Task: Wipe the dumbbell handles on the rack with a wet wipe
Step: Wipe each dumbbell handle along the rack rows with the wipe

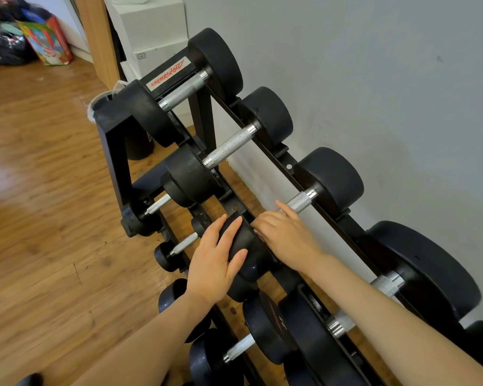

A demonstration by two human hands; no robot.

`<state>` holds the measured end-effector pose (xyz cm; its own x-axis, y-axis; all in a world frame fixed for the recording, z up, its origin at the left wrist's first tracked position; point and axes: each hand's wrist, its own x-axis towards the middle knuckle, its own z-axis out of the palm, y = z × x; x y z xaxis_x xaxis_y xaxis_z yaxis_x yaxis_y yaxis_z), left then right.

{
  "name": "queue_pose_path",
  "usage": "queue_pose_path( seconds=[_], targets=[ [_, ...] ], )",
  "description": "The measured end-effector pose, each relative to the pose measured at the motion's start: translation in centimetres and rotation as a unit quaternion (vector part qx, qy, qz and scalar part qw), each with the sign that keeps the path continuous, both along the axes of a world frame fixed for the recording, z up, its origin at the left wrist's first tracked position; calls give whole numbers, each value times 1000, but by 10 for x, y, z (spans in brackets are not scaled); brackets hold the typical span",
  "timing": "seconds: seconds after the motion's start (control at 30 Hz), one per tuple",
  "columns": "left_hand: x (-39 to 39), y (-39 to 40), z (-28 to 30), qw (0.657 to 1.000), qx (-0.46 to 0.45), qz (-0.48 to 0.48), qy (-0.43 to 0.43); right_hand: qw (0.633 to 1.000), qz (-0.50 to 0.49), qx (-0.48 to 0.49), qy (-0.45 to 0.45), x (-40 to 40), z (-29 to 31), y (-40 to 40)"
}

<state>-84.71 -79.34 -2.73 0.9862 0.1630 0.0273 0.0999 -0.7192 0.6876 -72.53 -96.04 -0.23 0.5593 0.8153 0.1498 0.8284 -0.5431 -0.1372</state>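
Observation:
A black rack against the wall carries black dumbbells with knurled steel handles on its top tier. My right hand lies over the handle of the third dumbbell, fingers curled round the bar and covering most of it. No wet wipe shows plainly; anything under that hand is hidden. My left hand rests on the front head of the same dumbbell, fingers nearly straight across its round face. The first handle and second handle farther along are bare, and a fourth handle shows behind my right forearm.
Smaller dumbbells sit on the lower tiers beneath my hands. A black bin stands past the rack's far end, beside white boxes. A colourful bag and dark bags stand on the wooden floor at far left. The grey wall runs close behind the rack.

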Motion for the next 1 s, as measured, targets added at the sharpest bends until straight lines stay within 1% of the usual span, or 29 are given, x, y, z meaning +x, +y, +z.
queue_pose_path(
  seconds=[0.07,0.13,0.27,0.37,0.47,0.57,0.67,0.73,0.83,0.9,1.0],
  targets=[
    [0,0,0,1000,1,0,3,1000,9,13,10,-1,-1,0],
    [0,0,1,1000,1,-2,4,999,-7,36,-2,2,0,-5],
    [0,0,0,1000,-2,-2,-1,988,-69,141,5,-6,-6,-7],
    [0,0,-1,1000,-2,0,0,988,-49,149,2,-22,-15,-6],
    [0,0,-1,1000,-5,-2,-2,990,-28,140,-19,-19,-20,-14],
    [0,1,-1,1000,-7,-1,-2,982,-72,172,-29,-22,-22,-15],
    [0,0,-1,1000,-10,-2,-4,973,-92,210,-7,-31,-23,-11],
    [-1,0,-1,1000,-10,-2,-5,970,-98,222,26,-28,-23,-14],
    [0,1,-1,1000,-10,-3,-2,961,-143,238,19,-19,-23,-21],
    [0,0,-1,1000,-12,0,-1,951,-166,257,47,-22,-22,-18],
    [0,0,0,1000,-13,0,-4,960,-132,231,84,-32,-29,-14]
  ],
)
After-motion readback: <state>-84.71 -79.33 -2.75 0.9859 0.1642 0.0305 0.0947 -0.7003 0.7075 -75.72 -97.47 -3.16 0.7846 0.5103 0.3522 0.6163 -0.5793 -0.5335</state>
